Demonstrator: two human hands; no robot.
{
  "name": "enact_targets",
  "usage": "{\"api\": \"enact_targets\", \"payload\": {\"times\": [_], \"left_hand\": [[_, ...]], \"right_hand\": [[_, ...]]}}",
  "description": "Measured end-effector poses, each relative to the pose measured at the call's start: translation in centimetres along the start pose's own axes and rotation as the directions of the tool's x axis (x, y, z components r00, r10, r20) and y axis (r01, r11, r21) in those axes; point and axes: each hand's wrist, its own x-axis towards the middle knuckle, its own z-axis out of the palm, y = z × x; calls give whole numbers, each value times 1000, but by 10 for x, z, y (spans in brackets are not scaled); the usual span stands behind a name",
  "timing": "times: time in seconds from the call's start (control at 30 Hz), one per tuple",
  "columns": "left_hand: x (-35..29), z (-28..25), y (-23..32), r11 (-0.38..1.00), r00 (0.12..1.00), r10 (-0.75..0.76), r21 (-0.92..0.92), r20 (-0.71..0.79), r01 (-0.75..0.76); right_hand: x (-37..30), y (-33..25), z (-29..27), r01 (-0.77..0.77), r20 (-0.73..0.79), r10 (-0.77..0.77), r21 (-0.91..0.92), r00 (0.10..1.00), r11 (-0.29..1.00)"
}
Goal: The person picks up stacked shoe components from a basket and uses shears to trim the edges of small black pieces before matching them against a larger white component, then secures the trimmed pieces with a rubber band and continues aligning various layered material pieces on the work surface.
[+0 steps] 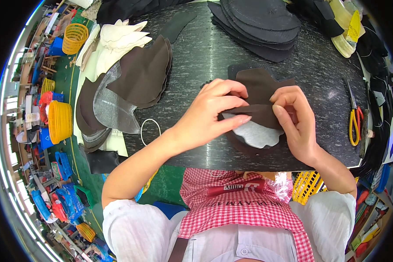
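A dark brown, leather-like cut piece (256,83) lies on the table before me, its near part folded over. Below the fold a pale grey, wavy-edged piece (259,133) shows, with more dark material under it. My left hand (216,107) holds the left end of the fold between thumb and fingers. At the fold's right end, my right hand (296,118) pinches the brown material with thumb and forefinger; its other fingers are curled. The hands partly hide the layers between them.
Stacked brown pieces (144,72) and white pieces (120,41) lie left, beside a clear plastic sheet (111,102) and a white loop (151,120). Black rounded pieces (259,22) are piled at the back. Yellow-handled scissors (353,124) rest near the right edge of the dark table (187,153).
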Motion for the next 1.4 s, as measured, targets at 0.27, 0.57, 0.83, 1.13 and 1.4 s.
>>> {"api": "enact_targets", "payload": {"times": [0.27, 0.57, 0.83, 1.13, 1.4], "left_hand": [[12, 7, 5, 956, 990, 37, 293, -136, 4], [14, 4, 6, 983, 984, -126, 116, -125, 140], [12, 8, 5, 975, 960, -224, -45, -166, 219], [11, 10, 7, 961, 942, -277, -64, -192, 269], [-1, 5, 5, 979, 996, 3, 202, -93, 16]], "right_hand": [[0, 14, -2, 59, 28, -55, -125, 998, 990], [9, -7, 6, 389, 236, -310, -514, 921, 764], [19, -5, 7, 409, 220, -345, -487, 913, 772], [18, -7, 15, 453, 243, -390, -609, 888, 651], [12, -9, -2, 319, 133, -293, -281, 947, 905]]}}
